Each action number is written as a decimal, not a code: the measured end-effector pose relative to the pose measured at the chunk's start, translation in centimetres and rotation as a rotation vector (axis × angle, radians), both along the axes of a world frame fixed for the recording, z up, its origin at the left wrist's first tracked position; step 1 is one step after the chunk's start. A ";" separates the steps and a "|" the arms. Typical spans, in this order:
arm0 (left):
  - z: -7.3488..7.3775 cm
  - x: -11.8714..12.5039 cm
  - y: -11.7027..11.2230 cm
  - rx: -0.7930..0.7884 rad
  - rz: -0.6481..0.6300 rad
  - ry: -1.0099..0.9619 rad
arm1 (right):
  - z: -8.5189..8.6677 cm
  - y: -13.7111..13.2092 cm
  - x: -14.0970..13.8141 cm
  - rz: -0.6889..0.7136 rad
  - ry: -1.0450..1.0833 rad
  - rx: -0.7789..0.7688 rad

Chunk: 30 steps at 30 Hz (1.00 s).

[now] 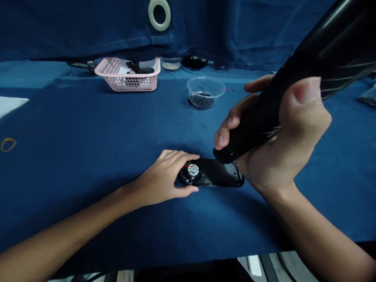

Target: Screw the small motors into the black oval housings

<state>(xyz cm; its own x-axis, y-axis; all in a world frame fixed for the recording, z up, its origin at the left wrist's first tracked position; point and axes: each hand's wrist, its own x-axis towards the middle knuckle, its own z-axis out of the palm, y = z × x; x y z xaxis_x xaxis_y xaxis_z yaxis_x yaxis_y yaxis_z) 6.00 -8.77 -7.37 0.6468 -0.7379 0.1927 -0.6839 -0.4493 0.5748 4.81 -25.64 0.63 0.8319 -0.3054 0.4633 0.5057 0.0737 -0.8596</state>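
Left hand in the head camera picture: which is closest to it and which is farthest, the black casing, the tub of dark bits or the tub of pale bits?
1. Black casing: nearest, between the left hand's thumb and fingers.
2. Tub of dark bits: farther forward, toward the right.
3. Tub of pale bits: farthest, back by the curtain.

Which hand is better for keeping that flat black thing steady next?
Probably the left hand: its thumb and fingers sit on either side of the flat black thing, at the end with the round silvery part. The right hand looks busy, wrapped around the black cylinder.
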 end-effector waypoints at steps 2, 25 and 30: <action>0.0 -0.1 0.1 0.003 0.002 -0.010 | -0.2 0.1 0.0 0.035 -0.004 0.024; 0.1 0.0 -0.1 0.014 0.002 -0.025 | -1.5 0.7 -0.3 0.170 0.072 0.114; 0.2 0.0 -0.1 0.021 0.003 -0.021 | -1.6 0.6 -0.3 0.198 0.079 0.118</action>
<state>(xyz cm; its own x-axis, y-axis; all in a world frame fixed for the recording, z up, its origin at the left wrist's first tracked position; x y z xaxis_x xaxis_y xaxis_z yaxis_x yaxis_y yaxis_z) 6.02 -8.87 -7.22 0.6453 -0.7398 0.1905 -0.6941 -0.4636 0.5508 4.52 -25.08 -0.95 0.9133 -0.1810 0.3648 0.4027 0.2674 -0.8754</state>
